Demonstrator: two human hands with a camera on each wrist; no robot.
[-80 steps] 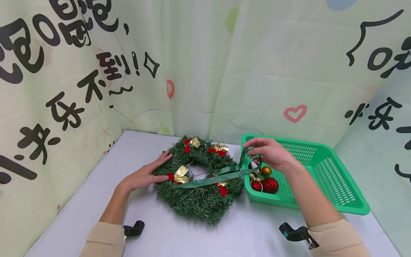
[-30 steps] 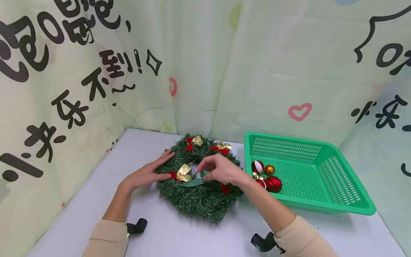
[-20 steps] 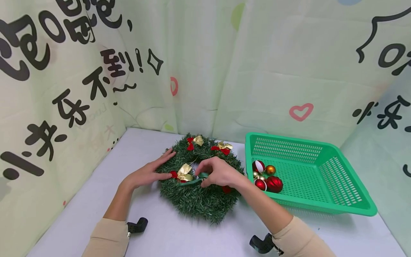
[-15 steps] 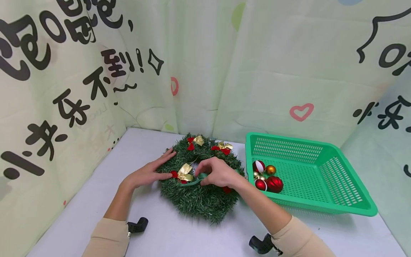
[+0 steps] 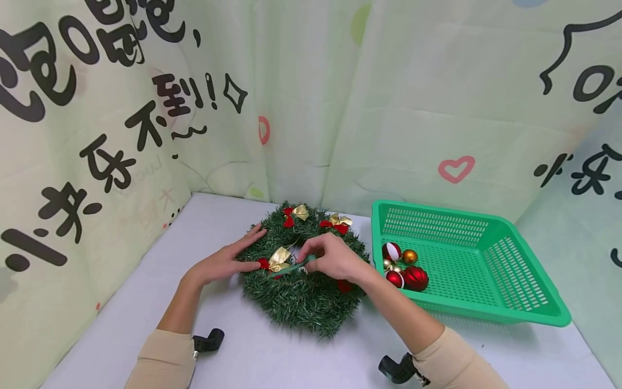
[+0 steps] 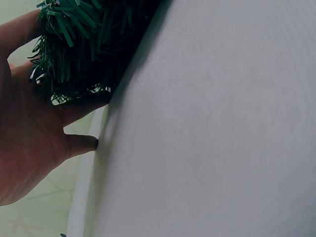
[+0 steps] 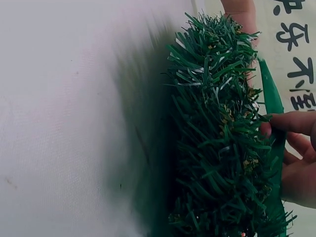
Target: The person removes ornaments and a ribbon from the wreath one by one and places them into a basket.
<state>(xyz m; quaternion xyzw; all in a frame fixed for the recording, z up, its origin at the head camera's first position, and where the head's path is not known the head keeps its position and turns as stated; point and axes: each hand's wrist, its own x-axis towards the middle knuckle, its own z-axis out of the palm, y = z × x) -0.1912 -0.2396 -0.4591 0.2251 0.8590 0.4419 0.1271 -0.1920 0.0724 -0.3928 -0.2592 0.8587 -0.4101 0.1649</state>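
Observation:
A green wreath (image 5: 301, 305) with red and gold bows lies flat on the white table. My left hand (image 5: 218, 266) rests on its left side, thumb near a red and gold bow (image 5: 279, 259), fingers spread and straight. Over the wreath's central hole, my right hand (image 5: 335, 260) pinches a dark green ribbon (image 5: 290, 268), which runs left toward that bow. In the right wrist view, thumb and fingers hold the ribbon (image 7: 270, 91) along the wreath's top. The left wrist view has the left hand (image 6: 29, 113) against the wreath's outer edge (image 6: 84, 54), fingertips low by the table.
To the right stands a green plastic basket (image 5: 452, 265), close beside the wreath. Its left end holds several baubles, among them a dark red one (image 5: 416, 279) and an orange-gold one (image 5: 410, 256). A printed curtain (image 5: 403, 108) hangs behind the table.
My right hand has come left from above the basket to the wreath's middle, bringing the ribbon along. Lately it lifts the ribbon slightly. The left hand has stayed on the wreath.

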